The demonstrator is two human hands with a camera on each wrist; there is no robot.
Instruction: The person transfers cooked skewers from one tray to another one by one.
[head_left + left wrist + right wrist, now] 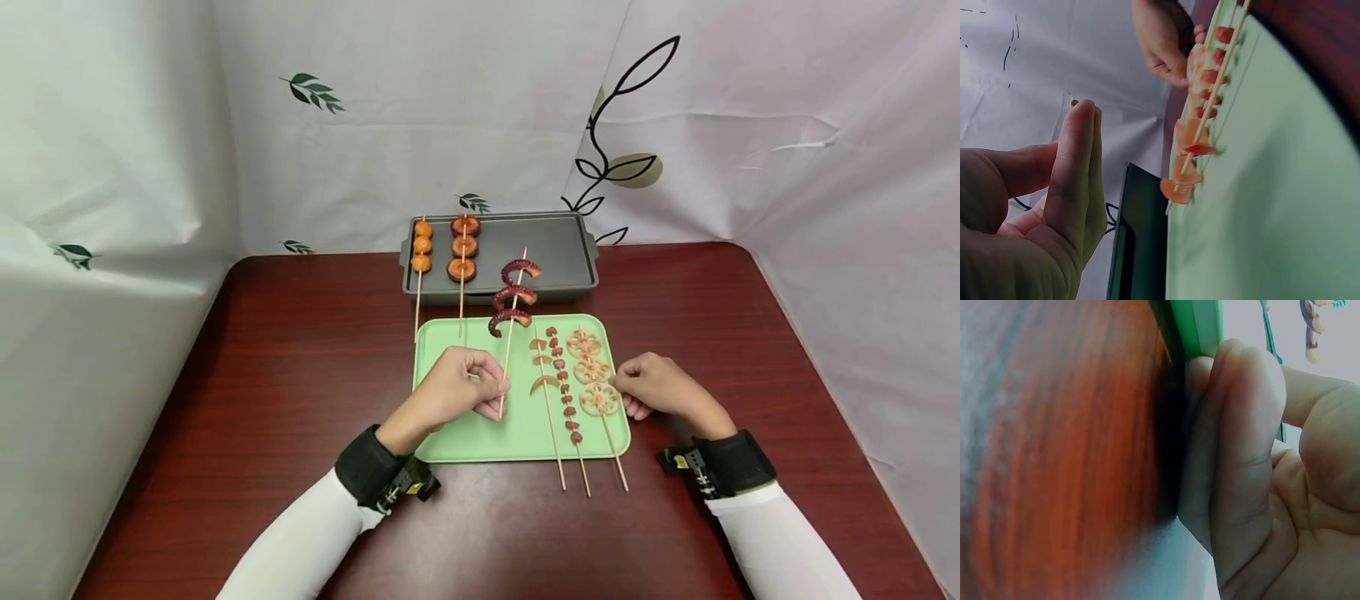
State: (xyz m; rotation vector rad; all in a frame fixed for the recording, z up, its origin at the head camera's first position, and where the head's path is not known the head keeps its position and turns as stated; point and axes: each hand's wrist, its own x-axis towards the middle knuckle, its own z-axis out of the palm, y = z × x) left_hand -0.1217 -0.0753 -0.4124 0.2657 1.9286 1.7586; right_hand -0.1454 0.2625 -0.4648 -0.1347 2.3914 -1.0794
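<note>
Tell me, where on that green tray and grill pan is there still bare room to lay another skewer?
The grill pan is bare on its right half, beyond the octopus skewer. The green tray has free room at its left, around the left hand. Its right side is crowded with three skewers, the lotus-root skewer beside the right hand.

A dark red wooden table (262, 350) stands before white leaf-printed curtains (390, 108).

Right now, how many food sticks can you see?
6. Two lie on the grey griddle: orange balls, brown rings. The left hand pinches the octopus skewer. Three lie on the green tray.
</note>
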